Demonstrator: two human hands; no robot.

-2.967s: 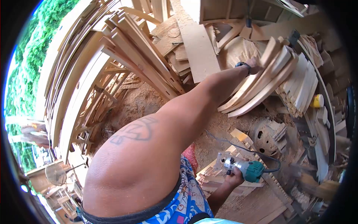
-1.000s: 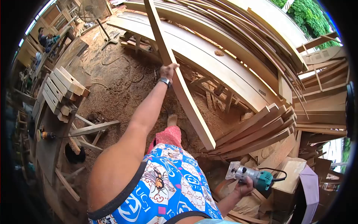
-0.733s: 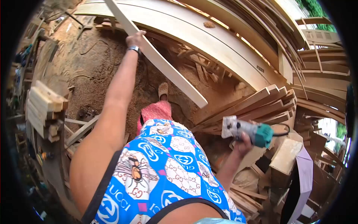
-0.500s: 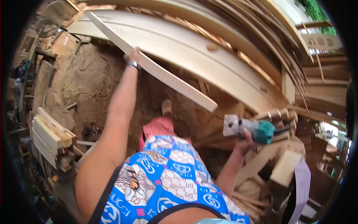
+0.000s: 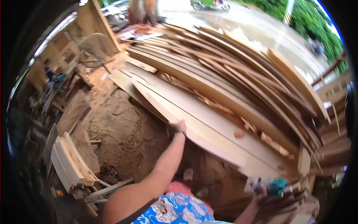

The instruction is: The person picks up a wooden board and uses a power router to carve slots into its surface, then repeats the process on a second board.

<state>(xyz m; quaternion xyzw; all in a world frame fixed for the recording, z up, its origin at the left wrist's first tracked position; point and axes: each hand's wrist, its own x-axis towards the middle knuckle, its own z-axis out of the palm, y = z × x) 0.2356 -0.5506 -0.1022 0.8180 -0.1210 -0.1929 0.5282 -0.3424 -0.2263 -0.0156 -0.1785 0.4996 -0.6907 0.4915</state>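
My left hand is closed around the near edge of a long, pale, curved board. The board runs slantwise along the front of a wide plank; whether it touches the plank is hard to tell. At the lower right, my right hand grips a teal power tool with a flat, light-coloured base plate. Motion blurs the tool, and its exact kind does not show.
Behind the wide plank lies a big stack of long boards. Cut pale wood pieces are piled at the left. Sawdust covers the ground. Beyond the stack is a road with a green vehicle.
The view has tilted up and leftward, showing the road. My left hand has swung the curved board farther over alongside the wide plank. My right hand still holds the power tool.
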